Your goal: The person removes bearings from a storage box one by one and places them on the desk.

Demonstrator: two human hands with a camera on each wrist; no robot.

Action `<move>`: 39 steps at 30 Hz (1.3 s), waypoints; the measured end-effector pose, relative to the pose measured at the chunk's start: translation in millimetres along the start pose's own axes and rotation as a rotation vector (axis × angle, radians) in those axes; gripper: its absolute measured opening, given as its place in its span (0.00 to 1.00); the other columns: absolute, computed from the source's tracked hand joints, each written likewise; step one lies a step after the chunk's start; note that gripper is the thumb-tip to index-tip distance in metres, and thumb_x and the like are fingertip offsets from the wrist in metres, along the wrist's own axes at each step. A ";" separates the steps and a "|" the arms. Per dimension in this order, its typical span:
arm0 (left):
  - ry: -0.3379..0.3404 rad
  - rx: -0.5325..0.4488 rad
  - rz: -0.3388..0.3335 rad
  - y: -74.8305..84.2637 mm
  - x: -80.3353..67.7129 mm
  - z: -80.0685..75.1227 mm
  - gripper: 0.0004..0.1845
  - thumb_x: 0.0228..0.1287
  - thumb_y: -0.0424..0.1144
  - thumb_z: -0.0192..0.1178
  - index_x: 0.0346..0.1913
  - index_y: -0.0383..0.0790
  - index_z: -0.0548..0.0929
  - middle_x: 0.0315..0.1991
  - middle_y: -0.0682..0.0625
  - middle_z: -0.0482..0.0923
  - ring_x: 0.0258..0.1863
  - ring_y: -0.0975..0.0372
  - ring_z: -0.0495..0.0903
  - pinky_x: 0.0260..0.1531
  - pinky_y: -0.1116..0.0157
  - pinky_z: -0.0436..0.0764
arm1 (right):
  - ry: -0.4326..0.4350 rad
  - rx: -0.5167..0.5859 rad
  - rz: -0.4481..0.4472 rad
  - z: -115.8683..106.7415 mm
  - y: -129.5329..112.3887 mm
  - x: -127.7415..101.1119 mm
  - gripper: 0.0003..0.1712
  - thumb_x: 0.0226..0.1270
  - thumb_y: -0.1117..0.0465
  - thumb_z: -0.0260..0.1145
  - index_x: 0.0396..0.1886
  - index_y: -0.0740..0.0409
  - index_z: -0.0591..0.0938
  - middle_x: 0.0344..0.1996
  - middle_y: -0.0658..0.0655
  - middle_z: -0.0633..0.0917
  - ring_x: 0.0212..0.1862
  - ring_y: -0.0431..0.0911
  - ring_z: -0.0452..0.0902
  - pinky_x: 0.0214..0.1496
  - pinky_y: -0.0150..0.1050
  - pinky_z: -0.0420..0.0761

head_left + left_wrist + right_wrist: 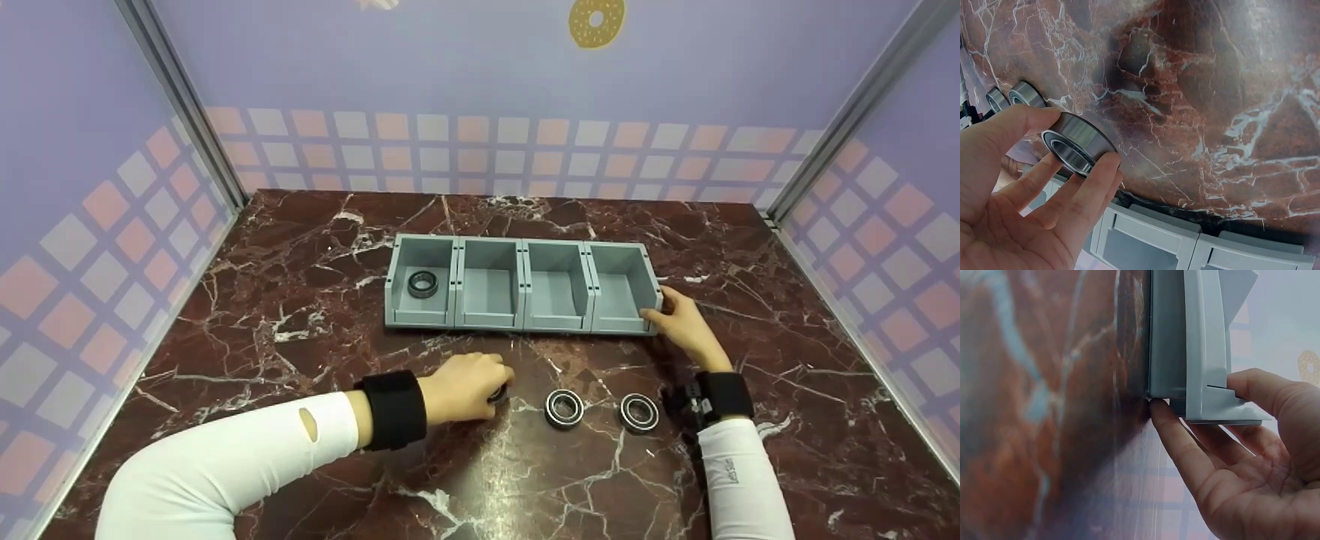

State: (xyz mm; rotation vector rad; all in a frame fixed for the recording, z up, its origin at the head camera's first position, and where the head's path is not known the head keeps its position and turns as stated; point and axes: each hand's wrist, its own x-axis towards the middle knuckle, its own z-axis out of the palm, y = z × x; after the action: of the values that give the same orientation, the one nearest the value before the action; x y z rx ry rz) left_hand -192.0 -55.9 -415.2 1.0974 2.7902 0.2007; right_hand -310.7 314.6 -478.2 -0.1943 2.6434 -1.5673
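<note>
My left hand (466, 386) pinches a ball bearing (1082, 140) between thumb and fingers, in front of the grey bin row. In the head view the fingers mostly cover this bearing. My right hand (686, 328) grips the right end of the grey four-part bin (491, 321), thumb over the front edge and fingers along the outer side; the right wrist view shows one fingertip by its bottom edge (1169, 395). Another bearing (423, 284) lies in the leftmost compartment. Two more, a middle bearing (564, 409) and a right bearing (639, 412), lie flat on the table between my hands.
The dark red marbled table (300, 255) carries everything. Purple panels with a checked band (472, 142) enclose it at the back and both sides, with metal posts (184, 105) at the back corners.
</note>
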 end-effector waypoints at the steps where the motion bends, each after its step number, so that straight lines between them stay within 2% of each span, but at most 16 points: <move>1: 0.000 0.000 0.004 0.0 -0.2 0.8 0.15 0.48 0.32 0.73 0.43 0.39 0.87 0.38 0.44 0.85 0.38 0.52 0.86 0.38 0.55 0.88 | 0.000 0.001 -0.001 0.0 -0.2 -0.1 0.32 0.74 0.69 0.60 0.73 0.78 0.64 0.64 0.81 0.75 0.43 0.25 0.74 0.44 0.19 0.77; 13: 0.000 0.011 0.009 3.4 -1.4 8.4 0.13 0.47 0.32 0.72 0.40 0.39 0.87 0.36 0.45 0.84 0.36 0.53 0.85 0.36 0.56 0.87 | -0.003 0.025 -0.012 -0.2 -0.4 -1.3 0.32 0.74 0.70 0.60 0.73 0.78 0.64 0.63 0.82 0.76 0.42 0.24 0.75 0.45 0.19 0.78; 27: -0.017 0.028 0.005 3.4 -2.6 18.4 0.15 0.49 0.34 0.74 0.42 0.40 0.87 0.38 0.46 0.85 0.36 0.54 0.85 0.37 0.57 0.88 | -0.011 0.033 -0.009 -0.1 -1.4 -2.5 0.32 0.74 0.70 0.60 0.73 0.79 0.63 0.64 0.82 0.75 0.43 0.23 0.75 0.45 0.19 0.78; 39: 0.028 0.061 0.015 4.7 -5.6 24.0 0.15 0.50 0.35 0.74 0.43 0.40 0.88 0.39 0.46 0.85 0.35 0.54 0.84 0.37 0.58 0.88 | -0.001 0.009 -0.019 -0.5 -0.8 -2.0 0.32 0.74 0.68 0.62 0.72 0.78 0.65 0.61 0.81 0.77 0.44 0.28 0.77 0.43 0.21 0.78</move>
State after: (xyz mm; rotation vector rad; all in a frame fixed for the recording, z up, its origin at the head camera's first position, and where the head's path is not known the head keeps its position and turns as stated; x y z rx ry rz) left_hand -180.6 -54.5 -437.5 1.1387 2.8312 0.1347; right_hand -308.7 314.9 -477.3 -0.2194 2.6412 -1.5841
